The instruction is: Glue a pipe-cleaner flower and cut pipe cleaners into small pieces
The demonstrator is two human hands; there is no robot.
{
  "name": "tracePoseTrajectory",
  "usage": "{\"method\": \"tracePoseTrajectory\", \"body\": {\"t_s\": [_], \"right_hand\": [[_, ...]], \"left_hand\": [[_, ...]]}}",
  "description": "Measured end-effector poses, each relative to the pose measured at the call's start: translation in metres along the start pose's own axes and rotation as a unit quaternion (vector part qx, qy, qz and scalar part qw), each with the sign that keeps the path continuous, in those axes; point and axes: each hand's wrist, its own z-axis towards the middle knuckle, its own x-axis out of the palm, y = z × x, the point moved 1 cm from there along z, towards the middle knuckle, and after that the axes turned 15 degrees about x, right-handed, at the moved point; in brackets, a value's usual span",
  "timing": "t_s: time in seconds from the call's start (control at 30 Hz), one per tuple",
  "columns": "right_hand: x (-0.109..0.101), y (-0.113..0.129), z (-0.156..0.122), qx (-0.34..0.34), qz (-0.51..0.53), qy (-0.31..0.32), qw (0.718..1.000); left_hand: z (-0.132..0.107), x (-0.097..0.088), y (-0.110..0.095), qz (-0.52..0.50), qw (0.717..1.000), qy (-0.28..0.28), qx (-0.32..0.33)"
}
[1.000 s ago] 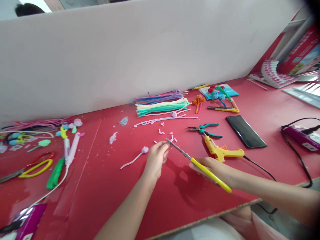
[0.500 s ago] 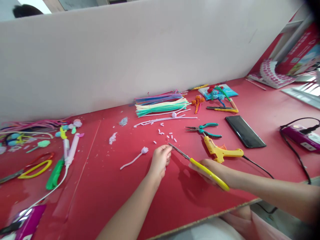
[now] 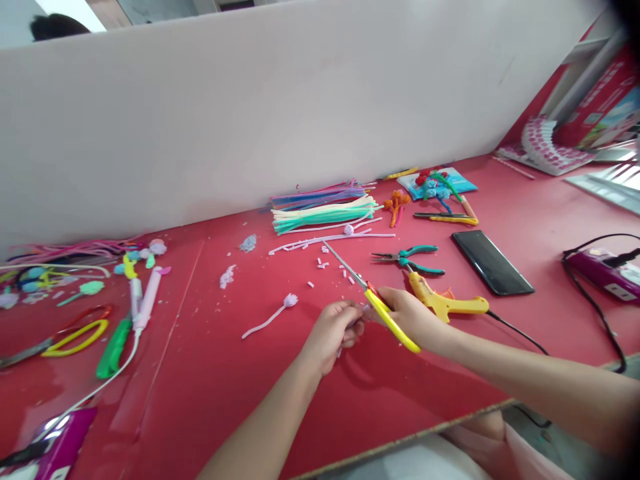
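Note:
My right hand (image 3: 407,315) grips yellow-handled scissors (image 3: 367,293), blades closed and pointing up-left over the red table (image 3: 260,393). My left hand (image 3: 334,331) is curled just left of the scissor handles, pinching something small and pale that I cannot make out. Small white cut pieces (image 3: 330,263) lie scattered under the blades. A pale pipe-cleaner stem with a fuzzy tip (image 3: 270,317) lies to the left of my left hand.
A bundle of coloured pipe cleaners (image 3: 323,208) lies by the white partition. Teal pliers (image 3: 407,259), a yellow glue gun (image 3: 443,301) with cord, a black phone (image 3: 491,262) and a purple power strip (image 3: 607,273) sit right. More scissors (image 3: 60,333) and crafts lie left.
My right hand moved left toward my left hand, and the scissors swung so their blades point farther up over the cut pieces. My left hand shifted slightly down and right.

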Motion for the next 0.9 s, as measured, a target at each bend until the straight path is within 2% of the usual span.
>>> {"method": "tracePoseTrajectory", "body": {"t_s": [0.13, 0.37, 0.5, 0.67, 0.9], "right_hand": [[0.0, 0.003, -0.003, 0.004, 0.016, 0.002, 1.0], [-0.011, 0.005, -0.001, 0.003, 0.019, -0.011, 1.0], [-0.02, -0.002, -0.003, 0.01, -0.053, -0.006, 0.999], [-0.027, -0.014, -0.02, 0.038, -0.148, 0.038, 0.988], [-0.019, -0.017, -0.033, 0.038, -0.139, 0.076, 0.987]], "left_hand": [[-0.002, -0.002, -0.003, 0.015, 1.0, 0.019, 0.009], [-0.003, -0.001, -0.004, 0.057, 0.998, -0.005, 0.015], [-0.001, -0.009, -0.007, 0.046, 0.996, -0.056, 0.057], [0.003, -0.024, -0.013, 0.034, 0.985, -0.134, 0.1], [0.007, -0.021, -0.016, 0.043, 0.98, -0.152, 0.122]]}}
